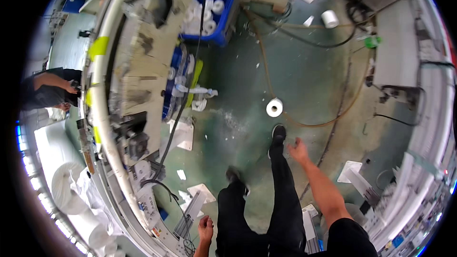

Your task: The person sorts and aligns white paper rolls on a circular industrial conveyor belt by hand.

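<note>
My right hand (298, 151) is stretched forward over the floor, fingers apart and holding nothing. Just beyond it, near my right shoe (279, 134), a white roll (274, 107) with a hollow core stands on the green floor. It touches neither my hand nor my shoe. At my left side hangs my left hand (205, 229), its fingers loosely bent, with nothing visible in it. A pale metal foot plate (203, 193) of the machine frame lies on the floor beyond that hand.
A blue bin (223, 31) of white rolls stands ahead left. A brown hose (314, 124) loops across the floor. Another white roll (329, 19) lies farther off among scraps. Machine frames flank both sides; a dark cable (178, 114) hangs left. Another person (52, 88) stands beyond the left frame.
</note>
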A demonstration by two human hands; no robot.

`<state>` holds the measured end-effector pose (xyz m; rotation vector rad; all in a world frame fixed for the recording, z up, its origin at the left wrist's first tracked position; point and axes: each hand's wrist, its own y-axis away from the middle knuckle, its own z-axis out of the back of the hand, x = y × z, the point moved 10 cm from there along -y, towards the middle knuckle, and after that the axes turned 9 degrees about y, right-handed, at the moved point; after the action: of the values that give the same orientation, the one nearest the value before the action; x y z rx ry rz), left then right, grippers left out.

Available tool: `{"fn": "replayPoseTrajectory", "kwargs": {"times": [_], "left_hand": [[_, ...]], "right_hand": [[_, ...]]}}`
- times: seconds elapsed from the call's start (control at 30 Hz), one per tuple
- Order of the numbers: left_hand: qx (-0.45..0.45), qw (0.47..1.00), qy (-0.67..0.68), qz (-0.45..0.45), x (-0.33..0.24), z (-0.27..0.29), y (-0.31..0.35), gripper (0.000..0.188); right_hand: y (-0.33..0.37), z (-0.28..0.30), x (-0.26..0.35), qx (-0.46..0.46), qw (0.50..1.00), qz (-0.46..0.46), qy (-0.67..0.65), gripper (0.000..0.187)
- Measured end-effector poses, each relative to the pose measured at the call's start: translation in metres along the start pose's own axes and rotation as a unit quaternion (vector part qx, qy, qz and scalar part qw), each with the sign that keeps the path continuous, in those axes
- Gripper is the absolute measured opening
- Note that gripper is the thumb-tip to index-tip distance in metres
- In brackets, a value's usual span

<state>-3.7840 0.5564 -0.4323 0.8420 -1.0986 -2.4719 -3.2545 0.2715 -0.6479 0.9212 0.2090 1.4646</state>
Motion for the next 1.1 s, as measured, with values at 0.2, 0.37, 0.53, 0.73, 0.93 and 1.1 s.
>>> {"fn": "replayPoseTrajectory", "kwargs": {"times": [0.2, 0.37, 0.53, 0.73, 0.93, 1.1], "left_hand": [[0.035, 0.963, -0.013, 0.266, 0.106, -0.014, 0.033, 0.044], [0.043, 0.949, 0.038, 0.311, 0.067, -0.078, -0.03, 0.043], [0.053, 0.993, 0.011, 0.108, -0.116, -0.2, -0.137, 0.036], [0.349, 0.908, 0.071, -0.219, -0.452, -0.423, -0.114, 0.069], [0.402, 0.888, 0.015, -0.225, -0.619, -0.556, -0.03, 0.079], [0.389, 0.908, 0.071, -0.136, -0.638, -0.621, -0.054, 0.083]], "right_hand": [[-0.209, -0.121, 0.026, 0.022, 0.992, 0.035, 0.12, 0.083], [-0.3, -0.156, 0.012, 0.029, 0.99, -0.034, 0.133, 0.069], [-0.283, -0.11, 0.013, 0.029, 0.996, 0.064, 0.057, 0.048], [-0.185, 0.092, 0.156, 0.216, 0.904, 0.029, -0.369, 0.038], [-0.223, 0.254, 0.213, 0.131, 0.908, 0.172, -0.358, 0.044], [-0.34, 0.265, 0.208, 0.34, 0.844, 0.205, -0.36, 0.052]]}}
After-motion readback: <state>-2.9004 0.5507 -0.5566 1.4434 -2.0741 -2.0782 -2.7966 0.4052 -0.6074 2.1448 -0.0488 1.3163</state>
